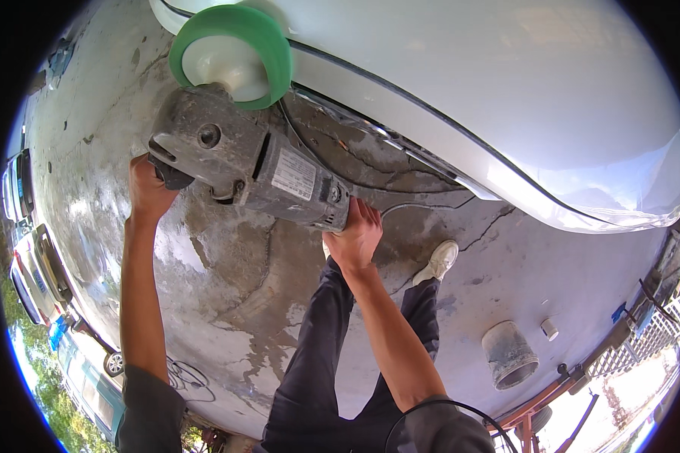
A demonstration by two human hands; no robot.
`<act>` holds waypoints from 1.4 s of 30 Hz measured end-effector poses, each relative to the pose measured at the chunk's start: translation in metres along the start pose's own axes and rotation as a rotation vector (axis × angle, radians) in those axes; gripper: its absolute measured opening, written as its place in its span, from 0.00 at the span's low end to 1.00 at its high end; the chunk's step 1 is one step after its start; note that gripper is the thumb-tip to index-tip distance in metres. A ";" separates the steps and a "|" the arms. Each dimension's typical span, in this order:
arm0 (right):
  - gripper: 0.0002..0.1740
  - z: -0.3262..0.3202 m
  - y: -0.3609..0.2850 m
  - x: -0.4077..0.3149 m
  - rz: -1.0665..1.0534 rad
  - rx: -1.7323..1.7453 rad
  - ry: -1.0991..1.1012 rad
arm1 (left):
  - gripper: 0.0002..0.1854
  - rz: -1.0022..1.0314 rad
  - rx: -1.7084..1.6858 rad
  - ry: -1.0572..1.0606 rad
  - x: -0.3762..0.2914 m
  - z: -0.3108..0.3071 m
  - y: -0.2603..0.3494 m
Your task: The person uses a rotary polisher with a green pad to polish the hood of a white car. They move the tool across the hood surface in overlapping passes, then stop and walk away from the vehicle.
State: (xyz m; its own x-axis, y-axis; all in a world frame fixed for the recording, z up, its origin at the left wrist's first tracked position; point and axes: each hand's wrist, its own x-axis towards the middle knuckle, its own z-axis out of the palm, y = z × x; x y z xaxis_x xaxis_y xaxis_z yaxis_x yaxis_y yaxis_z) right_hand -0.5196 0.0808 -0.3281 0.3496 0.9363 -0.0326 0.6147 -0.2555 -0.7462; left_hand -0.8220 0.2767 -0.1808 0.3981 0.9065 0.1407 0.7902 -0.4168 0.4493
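A dusty grey rotary polisher is held in front of me by both hands. My left hand grips its black side handle near the gear head. Around the rear end of the body my right hand is closed; the fingers hide the handle there. At the far end, a green foam pad sits on a whitish backing. The pad overlaps the edge of a glossy white car body in view; whether it touches the paint I cannot tell.
A dirty bucket and a small white container are on the cracked, stained concrete floor. A black cable crosses my right upper arm, and a grey cord runs beneath the car. Coiled cable lies left; parked vehicles stand beyond.
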 end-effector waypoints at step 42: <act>0.18 -0.535 0.178 -0.255 0.400 0.181 -0.016 | 0.22 -0.060 0.127 -0.799 -0.062 -0.021 0.673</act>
State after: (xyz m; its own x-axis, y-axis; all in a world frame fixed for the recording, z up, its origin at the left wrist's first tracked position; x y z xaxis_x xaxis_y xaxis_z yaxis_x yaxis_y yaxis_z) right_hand -0.1208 -0.3324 -0.0972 0.5235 0.7759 -0.3520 0.2985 -0.5540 -0.7772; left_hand -0.3249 -0.0584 0.1312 0.5278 0.6256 -0.5745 0.8486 -0.4166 0.3261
